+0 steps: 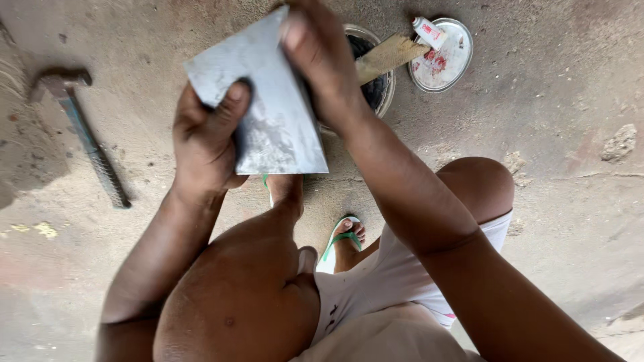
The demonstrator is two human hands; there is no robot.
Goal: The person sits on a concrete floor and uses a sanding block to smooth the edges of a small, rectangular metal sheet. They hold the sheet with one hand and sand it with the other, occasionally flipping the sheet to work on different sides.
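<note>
We record the metal sheet [268, 100] held above the floor [557, 201], left hand [204, 144] at its lower left edge, right hand [318, 57] at its upper right. Behind it stands a can [376, 90], a wooden handle [389, 55] resting in it. Right of the can lies a lid [446, 64], a tube [429, 32] on its rim. A hammer [84, 131] lies far left, well apart.

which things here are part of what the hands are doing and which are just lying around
In hand:
- grey metal sheet, gripped by left hand and right hand
- dark-filled tin just behind it, wooden-handled tool resting in it

Lying about:
- hammer on the floor, far left
- tin lid with a small tube on it
</note>
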